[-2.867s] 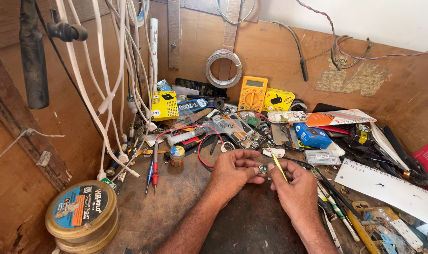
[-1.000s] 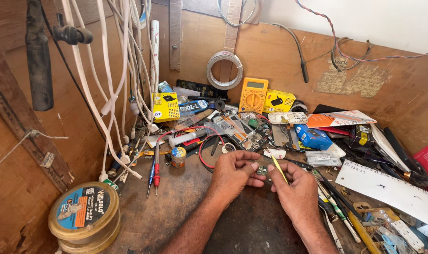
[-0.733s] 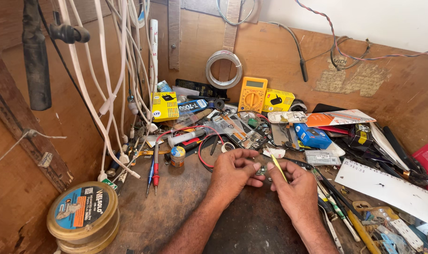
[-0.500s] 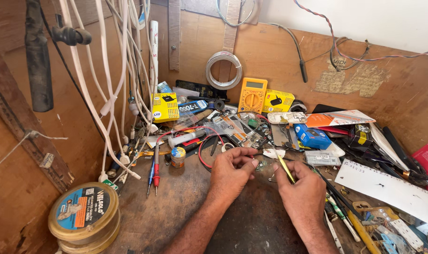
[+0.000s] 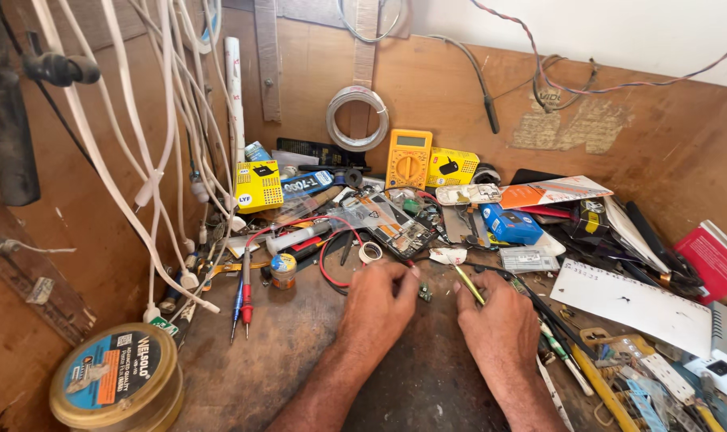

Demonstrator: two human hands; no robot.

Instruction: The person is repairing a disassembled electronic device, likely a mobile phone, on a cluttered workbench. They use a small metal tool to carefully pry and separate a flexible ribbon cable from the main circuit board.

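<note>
Both your hands have moved apart: left hand (image 5: 379, 308) pinches the small green board (image 5: 424, 294), right hand (image 5: 499, 324) grips the yellow-handled tool (image 5: 469, 284) above the bench (image 5: 275, 360)

The left hand (image 5: 377, 308) and the right hand (image 5: 499, 320) rest side by side on the dark worn wooden table (image 5: 299, 360), near its front edge. Between them lies a small green circuit board (image 5: 424, 294), just beside the left hand's fingers (image 5: 402, 276). A thin yellow-handled tool (image 5: 467, 284) slants up out of the right hand. Behind the hands lies an opened phone chassis (image 5: 391, 224), and behind that a yellow multimeter (image 5: 409, 158) leans on the plywood back wall (image 5: 659, 128), under a hanging coil of grey wire (image 5: 357, 118). A round tin of solder wire (image 5: 117, 388) sits far left at the front. A white printed sheet (image 5: 631, 296) lies right of the right hand.
</note>
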